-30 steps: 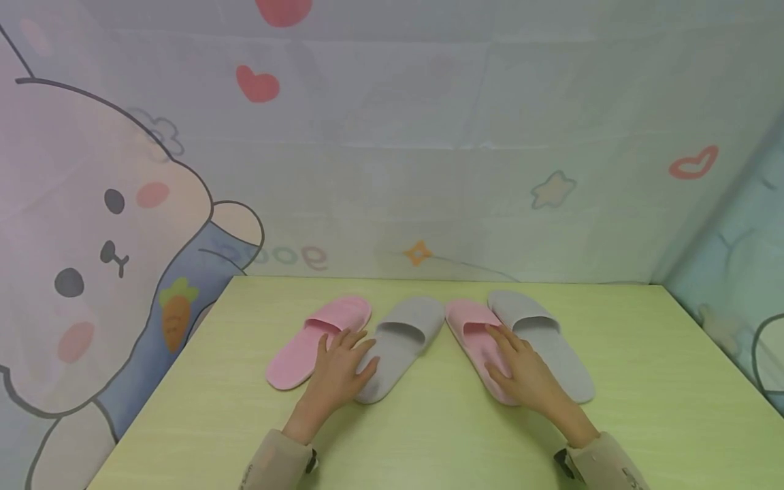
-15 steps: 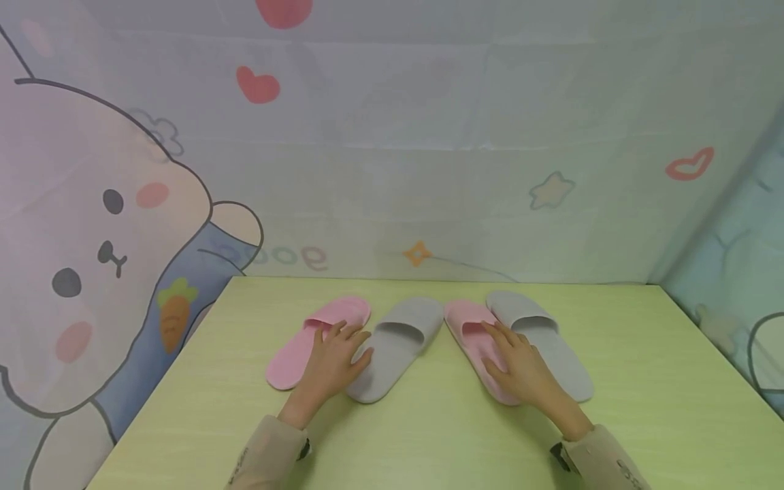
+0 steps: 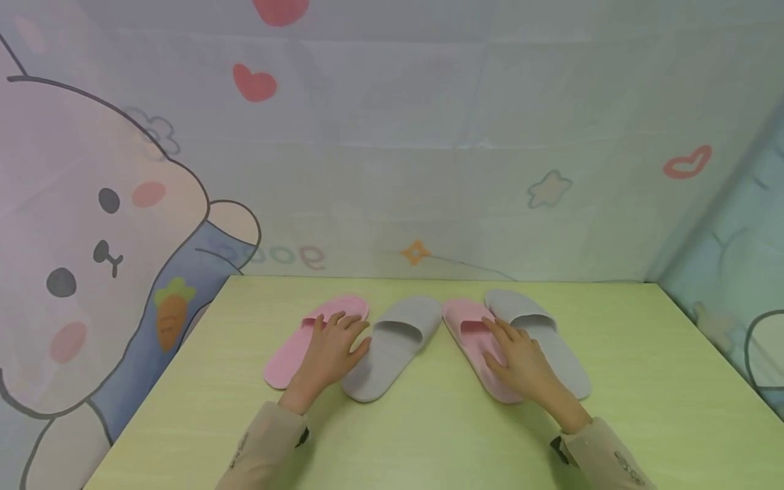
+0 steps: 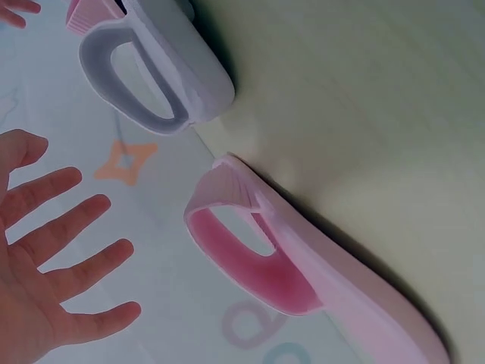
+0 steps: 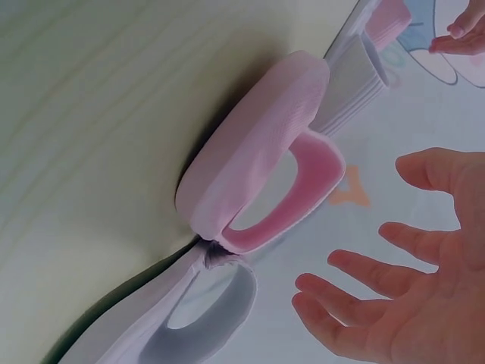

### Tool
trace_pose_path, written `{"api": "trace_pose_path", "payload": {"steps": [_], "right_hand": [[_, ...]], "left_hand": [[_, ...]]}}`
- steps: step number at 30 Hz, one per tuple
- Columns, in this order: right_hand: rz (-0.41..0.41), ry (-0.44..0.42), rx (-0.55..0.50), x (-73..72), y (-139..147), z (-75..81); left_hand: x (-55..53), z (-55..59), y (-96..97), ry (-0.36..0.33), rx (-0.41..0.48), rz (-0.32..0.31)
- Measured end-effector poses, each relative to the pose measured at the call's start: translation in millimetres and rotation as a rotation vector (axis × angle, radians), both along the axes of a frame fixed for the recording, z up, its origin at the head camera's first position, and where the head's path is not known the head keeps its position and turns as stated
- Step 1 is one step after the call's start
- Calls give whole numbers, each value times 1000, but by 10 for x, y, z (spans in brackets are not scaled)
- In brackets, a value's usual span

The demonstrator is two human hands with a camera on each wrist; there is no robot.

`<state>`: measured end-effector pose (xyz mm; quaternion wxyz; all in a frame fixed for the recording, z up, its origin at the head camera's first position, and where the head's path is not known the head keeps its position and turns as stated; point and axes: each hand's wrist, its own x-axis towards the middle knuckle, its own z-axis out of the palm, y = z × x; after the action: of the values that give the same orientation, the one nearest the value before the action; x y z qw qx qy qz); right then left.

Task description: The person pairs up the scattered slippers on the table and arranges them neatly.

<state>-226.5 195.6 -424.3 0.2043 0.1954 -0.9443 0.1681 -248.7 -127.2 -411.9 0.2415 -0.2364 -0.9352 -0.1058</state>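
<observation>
Two pink and two grey slippers lie on the table with their toes pointing away. My left hand (image 3: 327,354), fingers spread, hovers between the left pink slipper (image 3: 288,361) and the left grey slipper (image 3: 380,364). In the left wrist view there is a gap between that hand and the pink slipper (image 4: 258,235). Over the right pink slipper (image 3: 478,354) hangs my right hand (image 3: 523,364), its fingers apart and holding nothing. The right grey slipper (image 3: 557,347) lies just beyond it. In the right wrist view the right hand (image 5: 402,280) stays clear of the pink slipper (image 5: 258,152).
The slippers stand on a pale yellow-green table (image 3: 416,449). Behind it hangs a printed cloth (image 3: 392,190) with a cartoon bear, hearts and stars. Another cloth (image 3: 735,286) closes off the right side.
My left hand has shifted slightly left and away from me, uncovering more of the left grey slipper. The right hand has barely moved, and the slippers lie as before.
</observation>
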Motion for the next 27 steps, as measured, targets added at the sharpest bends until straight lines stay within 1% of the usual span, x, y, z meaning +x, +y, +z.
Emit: {"api": "trace_pose_path", "payload": {"steps": [6,11,16,23,27], "right_hand": [[1,12,27,-38,15,5],[0,6,26,-57,11,11],[7,4,23,-85,-1,22],[21,-24,27,-149,1,61],[40,-13,33,-184,-2,86]], "left_hand": [[-56,16,-7,17,-9,-5],[-104,14,-25,28,-28,-13],[-138,36,-41,13,-40,-14],[-172,68,-69,-6,-54,-4],[-196,75,-92,-20,-58,5]]}}
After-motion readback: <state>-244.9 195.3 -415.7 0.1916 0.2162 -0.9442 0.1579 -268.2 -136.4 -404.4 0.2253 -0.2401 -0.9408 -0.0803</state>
